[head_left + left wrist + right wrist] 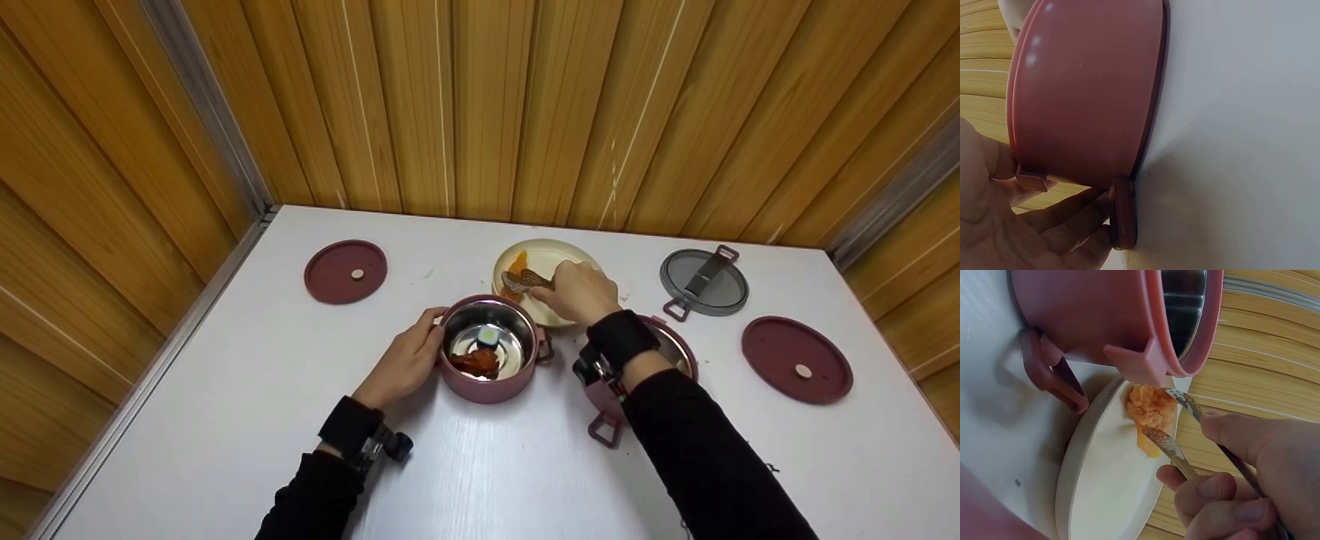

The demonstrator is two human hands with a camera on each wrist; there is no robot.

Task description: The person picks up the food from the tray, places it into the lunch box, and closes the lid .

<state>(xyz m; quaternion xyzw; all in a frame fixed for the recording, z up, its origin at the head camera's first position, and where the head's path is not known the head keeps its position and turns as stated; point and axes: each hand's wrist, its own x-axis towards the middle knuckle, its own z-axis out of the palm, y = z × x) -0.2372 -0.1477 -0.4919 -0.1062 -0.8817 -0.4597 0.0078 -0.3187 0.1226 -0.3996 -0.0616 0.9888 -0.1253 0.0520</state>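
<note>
My left hand [407,358] holds the left side of a pink pot [486,390], its fingers around the handle side in the left wrist view. Inside the pot lie a brown glazed food piece [477,363] and a small block with a pale green top [488,336]. My right hand [583,291] grips metal tongs [1169,449] over a cream plate [551,259]. The tongs' perforated tips are at an orange crumbly food piece [1151,406], with a yellow piece [1148,444] beside it on the plate.
A second pink pot [686,358] stands under my right forearm. Dark red lids lie at the left [334,271] and right [796,360]. A grey clear lid [703,283] with clasps lies behind the right one. A wooden-patterned wall [480,112] borders the white table [247,420].
</note>
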